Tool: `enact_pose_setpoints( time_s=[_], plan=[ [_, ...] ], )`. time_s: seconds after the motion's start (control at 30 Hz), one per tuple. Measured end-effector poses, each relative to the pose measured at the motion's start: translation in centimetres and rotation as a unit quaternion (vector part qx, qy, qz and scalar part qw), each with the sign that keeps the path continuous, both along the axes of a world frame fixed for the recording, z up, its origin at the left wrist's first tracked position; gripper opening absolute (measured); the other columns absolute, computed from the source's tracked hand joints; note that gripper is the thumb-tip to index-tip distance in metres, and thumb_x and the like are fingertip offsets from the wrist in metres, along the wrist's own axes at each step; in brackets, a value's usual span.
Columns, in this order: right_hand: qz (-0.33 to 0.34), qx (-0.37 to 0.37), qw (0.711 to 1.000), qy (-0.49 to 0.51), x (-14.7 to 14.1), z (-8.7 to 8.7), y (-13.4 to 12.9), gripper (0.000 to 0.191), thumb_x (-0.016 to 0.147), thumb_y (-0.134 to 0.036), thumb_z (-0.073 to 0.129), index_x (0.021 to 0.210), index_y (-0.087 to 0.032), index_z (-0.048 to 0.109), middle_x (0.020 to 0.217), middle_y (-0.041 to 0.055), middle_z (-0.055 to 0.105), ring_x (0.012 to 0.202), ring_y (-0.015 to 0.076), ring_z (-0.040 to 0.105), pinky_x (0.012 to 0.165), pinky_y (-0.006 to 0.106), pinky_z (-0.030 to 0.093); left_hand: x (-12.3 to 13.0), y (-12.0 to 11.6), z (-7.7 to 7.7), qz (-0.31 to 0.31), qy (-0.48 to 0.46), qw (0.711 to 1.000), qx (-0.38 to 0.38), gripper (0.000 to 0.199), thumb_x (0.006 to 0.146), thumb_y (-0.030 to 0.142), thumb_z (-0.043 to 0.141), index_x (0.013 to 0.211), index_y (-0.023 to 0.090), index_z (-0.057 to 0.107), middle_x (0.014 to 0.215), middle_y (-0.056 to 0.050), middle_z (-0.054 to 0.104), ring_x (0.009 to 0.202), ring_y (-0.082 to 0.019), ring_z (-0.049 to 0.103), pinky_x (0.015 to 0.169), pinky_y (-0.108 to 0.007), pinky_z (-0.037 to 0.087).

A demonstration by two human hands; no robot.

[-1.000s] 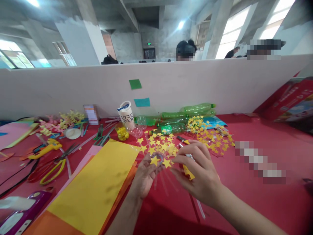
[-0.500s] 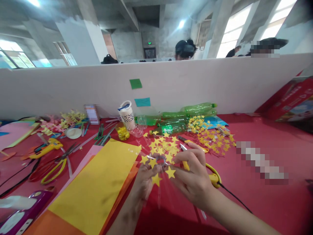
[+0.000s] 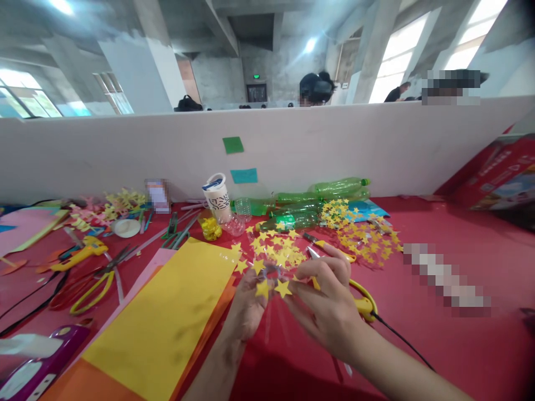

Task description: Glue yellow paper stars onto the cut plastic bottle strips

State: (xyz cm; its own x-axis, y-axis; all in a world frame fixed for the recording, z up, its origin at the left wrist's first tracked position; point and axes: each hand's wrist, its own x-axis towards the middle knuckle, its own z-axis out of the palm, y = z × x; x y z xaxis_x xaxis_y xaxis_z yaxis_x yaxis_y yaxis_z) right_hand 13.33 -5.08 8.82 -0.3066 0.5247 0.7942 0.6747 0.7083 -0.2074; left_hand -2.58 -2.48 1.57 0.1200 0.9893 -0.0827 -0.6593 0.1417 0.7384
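Note:
My left hand (image 3: 247, 309) is closed on a clear plastic piece with yellow stars (image 3: 278, 245) on thin see-through strips that fan outward. Its middle is a clear ring shape, partly hidden by my fingers. From the right, my right hand (image 3: 330, 303) pinches at a yellow star (image 3: 283, 288) on the near side of the same piece. Another star (image 3: 262, 289) lies against my left fingertips. Just beyond my right fingers are scissors (image 3: 313, 252) or a similar pointed metal tool, partly covered. A yellow glue gun (image 3: 365, 306) with a black cord lies behind my right wrist.
Yellow paper (image 3: 167, 317) lies on orange sheets at left. Further left are scissors (image 3: 106, 278) and another yellow glue gun (image 3: 81, 256). Green bottles (image 3: 340, 185), a white cup (image 3: 217, 200) and a second star cluster (image 3: 368, 236) stand along the white partition (image 3: 167, 147).
The star piece has turned and tipped in my hands, so its near stars sit higher and some hanging ones no longer show. Both hands stay in nearly the same place.

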Motion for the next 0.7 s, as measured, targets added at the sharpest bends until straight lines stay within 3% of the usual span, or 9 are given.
enact_pose_setpoints(
  time_s=[0.17,0.33,0.5,0.6,0.7],
  plan=[
    [0.0,-0.003,1.0,0.005,0.1,0.3,0.0,0.005,0.079,-0.021,0.064,0.082,-0.025,0.065,0.089,0.0014,0.057,0.088,0.0205,0.048,0.102,0.053,0.029,-0.1,-0.2,-0.2,-0.003,-0.021,1.0,0.017,0.032,0.065,0.014,0.071,0.096,0.02,0.065,0.091,-0.001,0.067,0.077,-0.012,0.063,0.078,-0.025,0.049],
    [0.002,0.001,1.0,0.006,0.0,0.5,0.1,0.008,0.079,-0.019,0.065,0.085,-0.025,0.065,0.091,0.0018,0.057,0.088,0.0204,0.047,0.102,0.054,0.029,0.2,-0.4,0.2,0.015,-0.015,1.0,-0.014,0.034,0.063,0.011,0.072,0.095,0.021,0.066,0.093,-0.001,0.067,0.078,-0.012,0.063,0.076,-0.023,0.05],
    [0.024,-0.01,1.0,0.0,0.3,0.9,-0.3,0.012,0.078,-0.017,0.065,0.088,-0.025,0.065,0.095,0.0019,0.054,0.09,0.0206,0.047,0.102,0.056,0.027,-0.1,-0.2,-0.6,0.014,-0.033,0.999,-0.015,0.031,0.063,0.01,0.072,0.092,0.022,0.065,0.09,0.0,0.067,0.072,-0.01,0.063,0.071,-0.022,0.05],
    [0.049,-0.021,0.998,0.046,1.1,1.3,-0.4,0.015,0.078,-0.016,0.063,0.091,-0.023,0.064,0.101,0.0043,0.049,0.096,0.0216,0.049,0.095,0.049,0.036,-0.6,-0.1,-0.9,0.0,-0.036,0.999,0.007,0.029,0.064,0.012,0.074,0.09,0.021,0.065,0.092,-0.001,0.068,0.079,-0.014,0.065,0.076,-0.025,0.051],
    [0.018,-0.107,0.983,0.147,2.1,1.5,0.7,0.009,0.082,-0.021,0.058,0.091,-0.022,0.061,0.1,0.0053,0.048,0.093,0.0199,0.052,0.081,0.038,0.046,-1.1,0.0,-0.4,-0.015,-0.013,1.0,0.012,0.023,0.07,0.016,0.072,0.091,0.02,0.064,0.1,-0.003,0.068,0.089,-0.02,0.067,0.086,-0.034,0.05]
  ],
)
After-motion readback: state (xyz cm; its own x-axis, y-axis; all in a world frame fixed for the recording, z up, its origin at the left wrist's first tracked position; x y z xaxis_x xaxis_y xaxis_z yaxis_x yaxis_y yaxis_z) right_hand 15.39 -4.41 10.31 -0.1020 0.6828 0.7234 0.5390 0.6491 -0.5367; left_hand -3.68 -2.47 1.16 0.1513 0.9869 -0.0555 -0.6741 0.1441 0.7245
